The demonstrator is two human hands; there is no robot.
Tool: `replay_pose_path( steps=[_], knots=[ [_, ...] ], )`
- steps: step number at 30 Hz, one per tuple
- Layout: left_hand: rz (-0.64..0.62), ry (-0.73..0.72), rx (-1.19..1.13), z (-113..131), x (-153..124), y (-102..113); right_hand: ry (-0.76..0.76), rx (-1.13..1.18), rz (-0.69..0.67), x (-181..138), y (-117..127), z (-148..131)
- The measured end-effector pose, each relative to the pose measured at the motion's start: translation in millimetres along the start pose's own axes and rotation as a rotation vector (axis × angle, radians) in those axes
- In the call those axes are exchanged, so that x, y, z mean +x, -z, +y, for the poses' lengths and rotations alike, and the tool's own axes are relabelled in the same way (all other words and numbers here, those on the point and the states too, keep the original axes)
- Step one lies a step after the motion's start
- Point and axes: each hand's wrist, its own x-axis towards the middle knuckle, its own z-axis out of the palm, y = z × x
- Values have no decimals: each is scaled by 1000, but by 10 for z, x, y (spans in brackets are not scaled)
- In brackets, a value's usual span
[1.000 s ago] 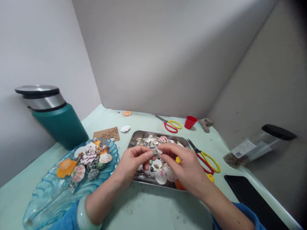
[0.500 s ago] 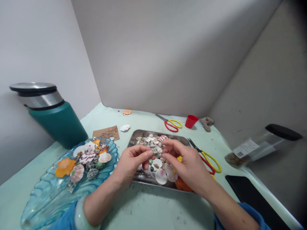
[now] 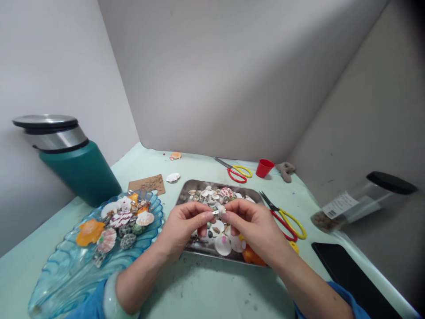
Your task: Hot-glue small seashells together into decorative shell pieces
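Over the metal tray [image 3: 189, 188] my two hands meet, fingertips almost touching. My left hand [image 3: 187, 221] pinches a small silver metal clip [image 3: 215, 212] between thumb and forefinger. A small whitish shell [image 3: 221, 209] is held in the thumb and forefinger of my right hand [image 3: 254, 221], against the clip. Whether the two are joined cannot be made out. Beneath them the tray holds many small shells, among them a round white shell [image 3: 223, 246] with a pink spot and a red-striped shell [image 3: 227, 192]. An orange piece [image 3: 253, 256] is partly hidden by my right hand.
Left stands a blue shell-shaped dish [image 3: 66, 274] of shells and stones, with a green bottle [image 3: 83, 170] behind. Scissors [image 3: 282, 217] lie right of the tray, another pair [image 3: 235, 170] behind. A red cup [image 3: 264, 168], clear jar [image 3: 352, 206] and black phone-like slab [image 3: 355, 279] are farther right.
My right hand has moved slightly left and down, its fingers closing in beside my left hand. The silver clip and whitish shell now show between the fingertips.
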Motion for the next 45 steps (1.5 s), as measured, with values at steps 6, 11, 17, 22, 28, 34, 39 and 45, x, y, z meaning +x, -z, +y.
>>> replay_pose_path(
  steps=[6,11,17,22,28,34,39,45],
  knots=[
    [-19,5,9,-8,-12,-4,4,91,-23,-6,8,-11],
    [-29,-19,58,-12,-8,-15,30,65,128,-16,215,-119],
    [-88,-138,501,14,-115,-128,-8,13,264,-160,564,33],
    [-179,-419,856,-46,-197,-435,7,81,386,-260,693,320],
    [-142,-223,724,-141,-251,-959,118,190,537,-286,815,372],
    [-154,423,-69,-65,-242,-1205,66,249,436,-421,753,349],
    [-36,458,-376,-149,-202,-1305,38,303,380,-536,608,338],
    [131,301,-220,-266,-238,-1380,99,415,418,-724,449,174]
  ],
)
